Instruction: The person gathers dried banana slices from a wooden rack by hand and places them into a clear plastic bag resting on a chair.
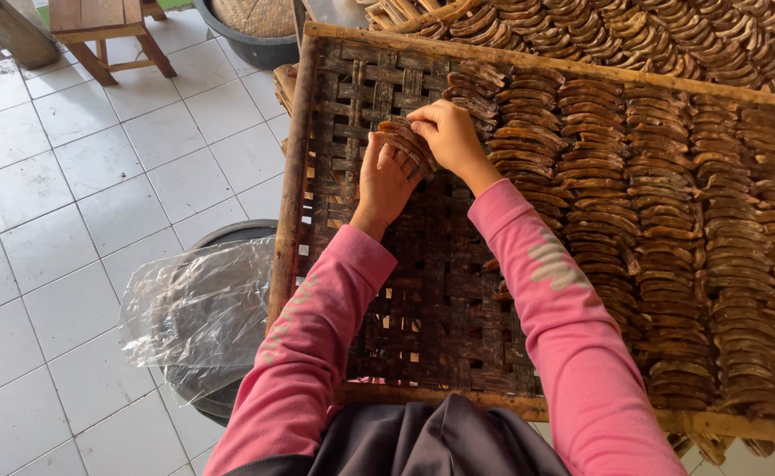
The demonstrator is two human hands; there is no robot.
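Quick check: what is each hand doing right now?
Left hand: closed on a stack of brown dried slices.
Right hand: fingers curled over the same stack.

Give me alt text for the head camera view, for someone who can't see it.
Both hands, left hand and right hand, hold a small stack of brown curved slices over a woven bamboo tray, its right part covered in slice rows. A plastic-lined bucket stands on white tiles.
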